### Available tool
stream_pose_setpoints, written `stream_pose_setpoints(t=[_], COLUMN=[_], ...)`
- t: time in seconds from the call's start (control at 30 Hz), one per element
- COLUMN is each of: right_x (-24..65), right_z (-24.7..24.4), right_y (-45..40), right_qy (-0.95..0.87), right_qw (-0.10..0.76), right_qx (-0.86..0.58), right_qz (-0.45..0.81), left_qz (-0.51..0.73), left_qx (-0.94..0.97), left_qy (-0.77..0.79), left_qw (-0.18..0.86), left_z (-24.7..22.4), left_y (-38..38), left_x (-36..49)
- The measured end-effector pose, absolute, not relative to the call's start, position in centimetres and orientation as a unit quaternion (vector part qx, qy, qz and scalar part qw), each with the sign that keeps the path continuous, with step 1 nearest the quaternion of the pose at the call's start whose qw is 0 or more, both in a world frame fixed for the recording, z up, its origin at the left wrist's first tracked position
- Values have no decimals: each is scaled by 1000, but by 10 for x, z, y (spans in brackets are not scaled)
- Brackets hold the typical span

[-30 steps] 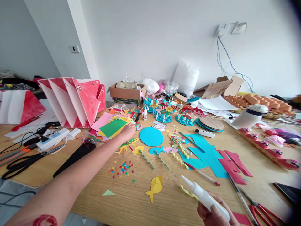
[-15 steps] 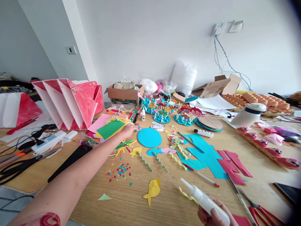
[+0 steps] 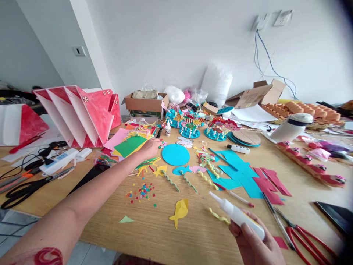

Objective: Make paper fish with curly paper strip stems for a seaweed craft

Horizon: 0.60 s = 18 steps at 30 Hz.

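My right fingers [image 3: 249, 232] close around the white squeeze bottle [image 3: 242, 219], nozzle [image 3: 216, 198] pointing away from them; it looks light and soft-walled, best gripped mid-body. My left fingers [image 3: 154, 144] curl beside the green sheet [image 3: 132, 146]; whether they hold anything, I cannot tell.

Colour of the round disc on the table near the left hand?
The round disc is plain bright blue, best seen in the current head view.
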State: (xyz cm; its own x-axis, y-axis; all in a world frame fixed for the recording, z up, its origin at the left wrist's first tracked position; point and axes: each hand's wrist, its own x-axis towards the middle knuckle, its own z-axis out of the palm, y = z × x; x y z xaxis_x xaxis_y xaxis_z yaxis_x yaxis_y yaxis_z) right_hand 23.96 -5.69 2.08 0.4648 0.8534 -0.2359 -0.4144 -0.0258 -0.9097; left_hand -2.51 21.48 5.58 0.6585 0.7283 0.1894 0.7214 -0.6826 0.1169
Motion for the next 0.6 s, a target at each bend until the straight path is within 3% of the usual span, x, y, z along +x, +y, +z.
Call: stream_pose_setpoints(t=[0.2, 0.3, 0.6], right_x=[225, 218, 203], right_z=[28, 29, 27], right_y=[-42, -37, -32], right_qy=[-194, -218, -352], right_qw=[697, 694, 608], right_qx=[-512, -511, -557], right_qz=[463, 459, 443], left_qz=[78, 123, 126], left_qx=[960, 964, 943], left_qy=[240, 197, 273], left_qw=[121, 130, 145], left_z=[54, 34, 16], left_y=[88, 44, 18], left_x=[-10, -11, -10])
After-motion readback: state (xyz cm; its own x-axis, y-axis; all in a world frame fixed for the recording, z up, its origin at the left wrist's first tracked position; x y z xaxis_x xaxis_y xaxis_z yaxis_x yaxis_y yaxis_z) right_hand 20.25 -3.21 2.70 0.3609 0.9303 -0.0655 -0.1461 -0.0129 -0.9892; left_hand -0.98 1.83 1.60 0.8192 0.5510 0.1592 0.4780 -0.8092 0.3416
